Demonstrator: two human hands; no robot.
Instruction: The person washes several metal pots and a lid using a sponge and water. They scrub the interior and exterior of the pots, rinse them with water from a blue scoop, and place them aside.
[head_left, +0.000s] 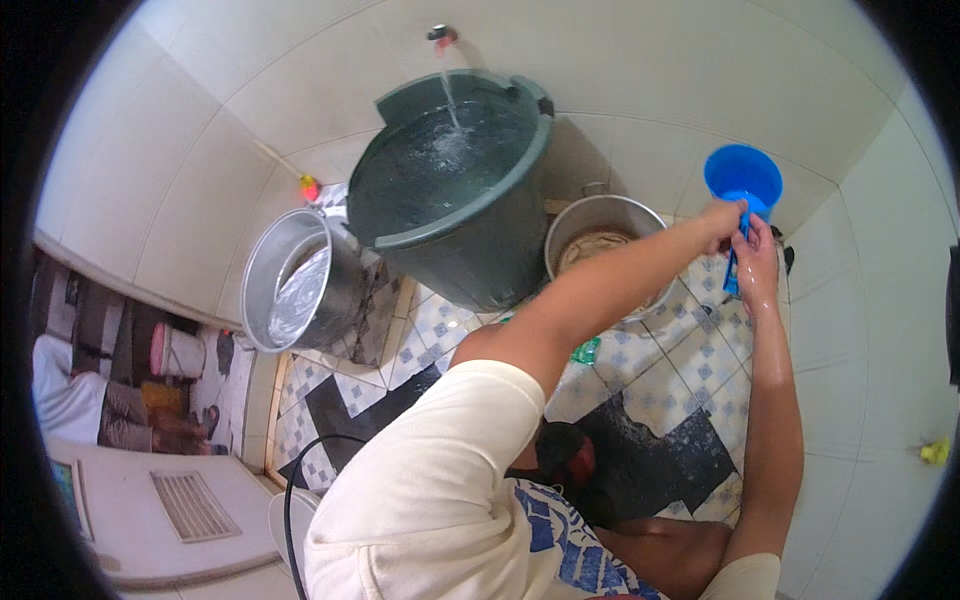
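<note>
A blue plastic dipper (739, 169) is held out at the right, its wide mouth turned toward me. My left hand (724, 223) grips its long handle (729, 276) close to the cup. Against the same handle, a little lower, lie the curled fingers of my right hand (757, 259). Wet skin glistens on the right hand and forearm. An aluminium pot (649, 206) with brownish contents stands behind my left forearm, which hides part of it.
Water runs from a wall faucet (442, 34) into a large green tub (480, 262). Left of it, an aluminium pot (341, 281) holds something shiny. A green packet (586, 351) lies on the patterned tile floor (589, 390). A person (71, 390) is beyond the doorway, near the door (150, 480).
</note>
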